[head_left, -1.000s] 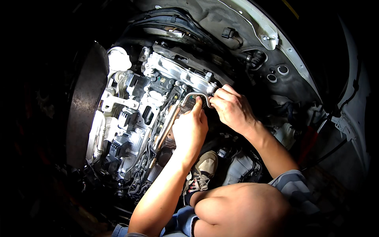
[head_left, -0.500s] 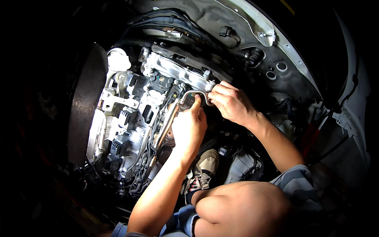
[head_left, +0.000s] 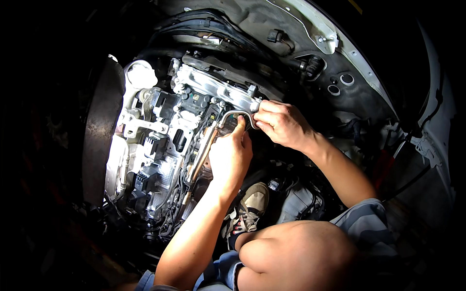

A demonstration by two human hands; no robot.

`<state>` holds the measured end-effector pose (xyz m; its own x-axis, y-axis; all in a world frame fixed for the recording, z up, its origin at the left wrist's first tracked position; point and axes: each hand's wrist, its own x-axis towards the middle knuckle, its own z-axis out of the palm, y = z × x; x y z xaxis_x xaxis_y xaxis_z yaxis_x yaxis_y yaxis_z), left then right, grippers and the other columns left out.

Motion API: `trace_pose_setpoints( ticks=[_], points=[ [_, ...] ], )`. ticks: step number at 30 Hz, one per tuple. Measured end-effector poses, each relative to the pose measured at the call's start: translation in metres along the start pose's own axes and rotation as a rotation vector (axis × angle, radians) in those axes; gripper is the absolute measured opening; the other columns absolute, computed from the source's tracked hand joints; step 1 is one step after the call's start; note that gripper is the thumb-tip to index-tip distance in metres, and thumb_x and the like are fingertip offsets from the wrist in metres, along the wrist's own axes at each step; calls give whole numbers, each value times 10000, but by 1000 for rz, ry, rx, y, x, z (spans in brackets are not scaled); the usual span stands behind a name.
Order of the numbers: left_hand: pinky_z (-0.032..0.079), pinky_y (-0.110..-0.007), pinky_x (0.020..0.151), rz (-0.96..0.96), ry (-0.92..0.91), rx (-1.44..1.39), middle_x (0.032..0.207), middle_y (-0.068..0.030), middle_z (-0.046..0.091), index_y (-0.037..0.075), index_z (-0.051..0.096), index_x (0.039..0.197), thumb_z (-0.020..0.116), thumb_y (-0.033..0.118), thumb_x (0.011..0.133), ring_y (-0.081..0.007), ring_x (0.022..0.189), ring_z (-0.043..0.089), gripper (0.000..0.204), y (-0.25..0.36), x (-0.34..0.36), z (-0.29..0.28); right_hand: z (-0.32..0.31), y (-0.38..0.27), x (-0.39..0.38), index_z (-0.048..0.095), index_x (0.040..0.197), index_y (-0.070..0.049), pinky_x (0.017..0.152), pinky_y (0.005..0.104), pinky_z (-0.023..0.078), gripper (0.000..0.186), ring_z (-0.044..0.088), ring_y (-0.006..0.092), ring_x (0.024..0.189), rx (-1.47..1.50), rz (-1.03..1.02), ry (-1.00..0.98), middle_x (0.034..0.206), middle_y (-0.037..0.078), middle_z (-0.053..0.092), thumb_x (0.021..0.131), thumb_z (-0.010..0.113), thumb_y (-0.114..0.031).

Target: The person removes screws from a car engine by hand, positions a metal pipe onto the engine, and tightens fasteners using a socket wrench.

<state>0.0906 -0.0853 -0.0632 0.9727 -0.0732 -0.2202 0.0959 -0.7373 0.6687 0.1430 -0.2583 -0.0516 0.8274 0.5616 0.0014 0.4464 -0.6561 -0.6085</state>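
Note:
A thin bent metal pipe (head_left: 232, 112) arches over the side of the engine (head_left: 177, 121). My right hand (head_left: 284, 123) is closed, its fingertips pinching the pipe's right-hand end, beside a silver metal bracket (head_left: 218, 87). Under the arch, my left hand (head_left: 229, 156) has its index finger stretched upward, the tip against or very near the pipe. Its other fingers are bent and partly hidden, and no held object shows. A straight copper-toned tube (head_left: 203, 154) runs down the engine to the left of this hand.
Ignition coils (head_left: 154, 145) and wiring line the engine's top. A dark curved panel (head_left: 101, 136) stands at the left. The car's inner fender (head_left: 357, 72) curves round the upper right. My shoe (head_left: 255, 201) and bent knee (head_left: 301, 252) are below my hands.
The view has shifted slightly, so the engine sits a little further left. Both hands keep nearly the same places at the bent pipe.

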Motion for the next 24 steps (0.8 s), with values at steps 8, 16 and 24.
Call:
trace_pose_setpoints(
  ticks=[8, 16, 24],
  points=[
    [466, -367, 495, 21, 41, -11, 517, -140, 567, 85, 681, 1196, 650, 175, 864, -271, 444, 579, 346, -6, 0, 5, 4, 5, 2, 660, 911, 19, 680, 385, 533, 135, 645, 330, 778, 61, -50, 75, 905, 137, 639, 801, 687, -55],
    [507, -403, 497, 18, 0, 28, 562, -162, 610, 101, 682, 1183, 600, 179, 895, -307, 484, 626, 309, -2, 1, 3, 3, 7, 2, 662, 926, 19, 666, 388, 531, 152, 648, 343, 770, 65, -29, 35, 889, 144, 640, 796, 692, -53],
    [499, -404, 498, 8, 0, 40, 553, -160, 602, 104, 674, 1200, 593, 171, 893, -310, 491, 625, 324, -1, 0, 2, -2, 7, 3, 685, 901, -28, 665, 373, 551, 113, 669, 314, 769, -85, 57, -123, 891, 127, 656, 814, 685, -100]
  ],
)
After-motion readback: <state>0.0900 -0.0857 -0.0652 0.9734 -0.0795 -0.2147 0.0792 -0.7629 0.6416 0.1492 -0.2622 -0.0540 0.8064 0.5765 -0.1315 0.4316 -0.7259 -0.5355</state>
